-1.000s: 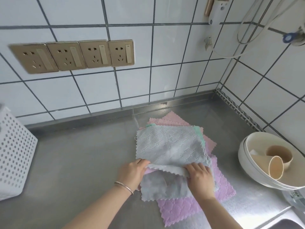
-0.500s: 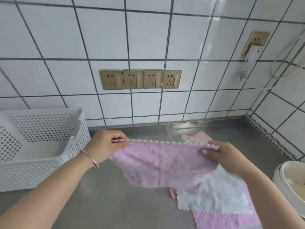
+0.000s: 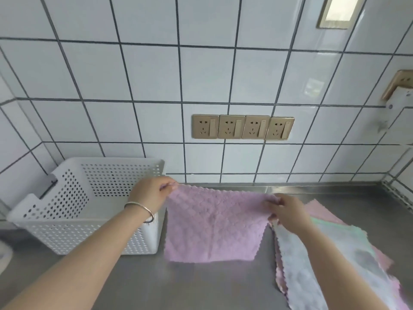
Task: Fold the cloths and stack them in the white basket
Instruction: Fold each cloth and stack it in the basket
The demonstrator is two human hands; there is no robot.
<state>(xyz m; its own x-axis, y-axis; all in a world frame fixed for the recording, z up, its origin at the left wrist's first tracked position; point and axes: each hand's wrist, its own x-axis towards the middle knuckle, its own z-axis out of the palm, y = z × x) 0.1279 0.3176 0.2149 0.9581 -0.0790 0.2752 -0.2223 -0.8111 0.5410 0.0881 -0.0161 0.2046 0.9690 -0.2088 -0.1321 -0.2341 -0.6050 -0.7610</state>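
A lilac cloth [image 3: 214, 224] hangs spread out above the steel counter, held by its two top corners. My left hand [image 3: 149, 194] pinches the left corner, close to the right wall of the white perforated basket [image 3: 67, 211]. My right hand [image 3: 288, 209] pinches the right corner. To the right lies a pile of cloths [image 3: 335, 260] on the counter, with a grey-white one on top and pink and green edges showing beneath. The basket's inside shows no cloth.
The steel counter [image 3: 201, 285] runs along a tiled wall with a row of gold sockets [image 3: 242, 127]. A wall corner closes the right end. A white object is cut off at the far left edge.
Both hands left the grey cloth on the pile, picked up the lilac cloth and carried it left toward the basket. The view has swung left and the bowl is out of sight.
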